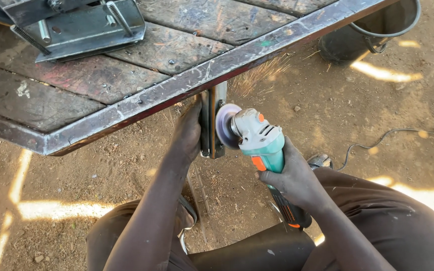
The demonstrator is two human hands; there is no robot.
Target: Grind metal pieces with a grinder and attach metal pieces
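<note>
The right hand [293, 176] is nearest, its fingers wrapped tight around a green grinder [264, 150]. The grinder's disc [225, 125] touches a metal bracket [212, 120] hanging under the edge of the counter [126, 75]. Sparks [257, 75] fly up beside it. The left hand [188, 134] grips the bracket's other side. A small orange patch sits on the grinder's grey head. A bucket [372, 30] stands on the dirt beyond.

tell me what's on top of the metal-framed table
On the table, at its far left, lies a steel plate assembly with threaded rods; scattered small debris too. Its top edge runs out of view, so the rest is unseen.
</note>
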